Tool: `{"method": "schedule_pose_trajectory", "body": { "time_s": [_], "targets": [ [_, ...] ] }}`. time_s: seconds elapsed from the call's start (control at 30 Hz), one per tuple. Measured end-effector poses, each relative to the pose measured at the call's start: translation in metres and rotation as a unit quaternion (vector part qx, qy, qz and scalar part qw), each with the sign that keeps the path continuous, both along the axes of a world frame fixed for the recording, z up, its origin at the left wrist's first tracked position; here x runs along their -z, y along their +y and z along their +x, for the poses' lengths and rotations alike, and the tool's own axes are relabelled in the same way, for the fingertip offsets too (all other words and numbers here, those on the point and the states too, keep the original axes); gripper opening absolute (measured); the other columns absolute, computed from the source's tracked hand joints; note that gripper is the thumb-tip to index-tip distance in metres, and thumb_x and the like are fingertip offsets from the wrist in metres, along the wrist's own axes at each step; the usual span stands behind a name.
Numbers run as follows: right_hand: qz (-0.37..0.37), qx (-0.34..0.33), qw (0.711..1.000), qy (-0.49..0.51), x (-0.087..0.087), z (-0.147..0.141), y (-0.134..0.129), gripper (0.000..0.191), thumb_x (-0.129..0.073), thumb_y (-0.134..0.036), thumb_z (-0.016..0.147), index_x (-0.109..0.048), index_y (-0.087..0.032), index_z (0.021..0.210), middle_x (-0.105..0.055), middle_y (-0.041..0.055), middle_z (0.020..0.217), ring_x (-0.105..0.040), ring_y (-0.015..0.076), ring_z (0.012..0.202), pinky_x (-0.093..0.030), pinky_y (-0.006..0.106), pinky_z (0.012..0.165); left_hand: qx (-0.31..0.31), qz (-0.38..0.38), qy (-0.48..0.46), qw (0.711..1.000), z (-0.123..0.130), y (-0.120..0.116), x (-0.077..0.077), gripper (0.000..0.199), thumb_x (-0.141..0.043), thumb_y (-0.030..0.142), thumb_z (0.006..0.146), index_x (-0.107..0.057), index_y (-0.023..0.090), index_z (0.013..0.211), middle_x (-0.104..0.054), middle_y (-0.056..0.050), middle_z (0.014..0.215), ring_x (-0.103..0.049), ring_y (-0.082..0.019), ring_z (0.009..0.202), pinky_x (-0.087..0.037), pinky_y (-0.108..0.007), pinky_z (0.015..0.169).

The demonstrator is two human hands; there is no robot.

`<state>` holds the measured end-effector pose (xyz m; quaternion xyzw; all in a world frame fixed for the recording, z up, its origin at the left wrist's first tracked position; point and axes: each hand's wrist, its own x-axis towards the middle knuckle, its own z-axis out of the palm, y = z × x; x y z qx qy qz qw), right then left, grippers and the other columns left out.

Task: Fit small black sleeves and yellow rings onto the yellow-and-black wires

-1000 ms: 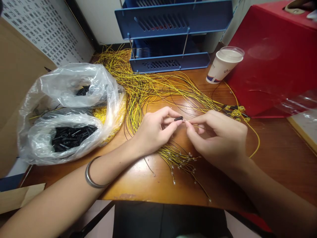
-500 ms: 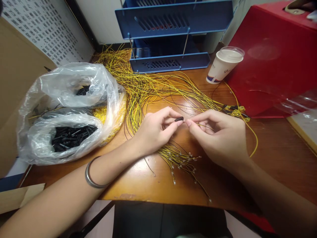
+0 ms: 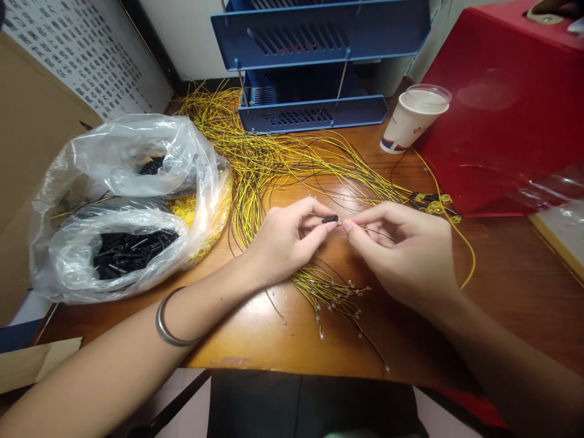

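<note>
Between thumb and fingers, my left hand (image 3: pixel 292 237) pinches a small black sleeve (image 3: pixel 329 219). Right beside its tip, my right hand (image 3: pixel 401 243) is closed on a thin wire (image 3: pixel 376 232), whose end meets or nearly meets the sleeve; I cannot tell whether it is inside. Below the hands lies a bunch of yellow and black wires (image 3: pixel 314 286) with small clear tips. Behind them spreads a large tangle of yellow and black wires (image 3: pixel 274 158). On the right, wire ends carry black and yellow pieces (image 3: pixel 435 204).
Clear plastic bags (image 3: pixel 59 255) at the left hold black sleeves (image 3: pixel 132 252) and yellow pieces (image 3: pixel 185 213). A blue tray rack (image 3: pixel 314 112) stands at the back. Next to a red box (image 3: pixel 497 121) is a paper cup (image 3: pixel 413 121). The wooden table's front edge (image 3: pixel 274 362) is near me.
</note>
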<state>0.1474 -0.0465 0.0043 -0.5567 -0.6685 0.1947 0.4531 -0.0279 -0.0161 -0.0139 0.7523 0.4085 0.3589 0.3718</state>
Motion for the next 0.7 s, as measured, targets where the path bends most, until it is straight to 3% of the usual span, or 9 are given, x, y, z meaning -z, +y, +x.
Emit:
{"method": "schedule_pose_trajectory", "body": {
  "time_s": [0.23,0.43,0.7],
  "targets": [
    [-0.002,0.01,1.0,-0.014,-0.0015,-0.0005,0.0007,0.006,-0.069,-0.017,0.075,-0.068,-0.015,0.069,-0.052,-0.0034,0.048,-0.038,0.0063,0.042,-0.027,0.021,0.039,-0.001,-0.006,0.0,1.0,0.0008,0.0004,0.0,0.015,-0.062,0.028,0.091,-0.063,0.014,0.097,-0.074,-0.002,0.075,-0.068,-0.013,0.065,-0.051,-0.023,0.067],
    [-0.018,-0.004,1.0,0.018,-0.0008,0.0,0.0004,0.006,-0.069,-0.018,0.075,-0.068,-0.016,0.07,-0.059,-0.0014,0.054,-0.046,0.0083,0.045,-0.037,0.022,0.044,0.002,-0.012,-0.015,1.0,0.0016,0.0002,-0.0015,0.015,-0.062,0.027,0.091,-0.064,0.014,0.098,-0.075,-0.004,0.082,-0.071,-0.014,0.072,-0.052,-0.023,0.069],
    [0.085,0.009,0.993,-0.082,0.0059,0.0035,0.0012,0.007,-0.07,-0.019,0.077,-0.067,-0.018,0.071,-0.059,-0.0003,0.058,-0.051,0.0111,0.049,-0.04,0.024,0.046,-0.005,-0.005,-0.022,1.0,0.0013,0.0013,-0.0013,0.018,-0.063,0.025,0.09,-0.071,0.013,0.101,-0.077,-0.006,0.086,-0.072,-0.015,0.078,-0.056,-0.022,0.071]
  ]
}}
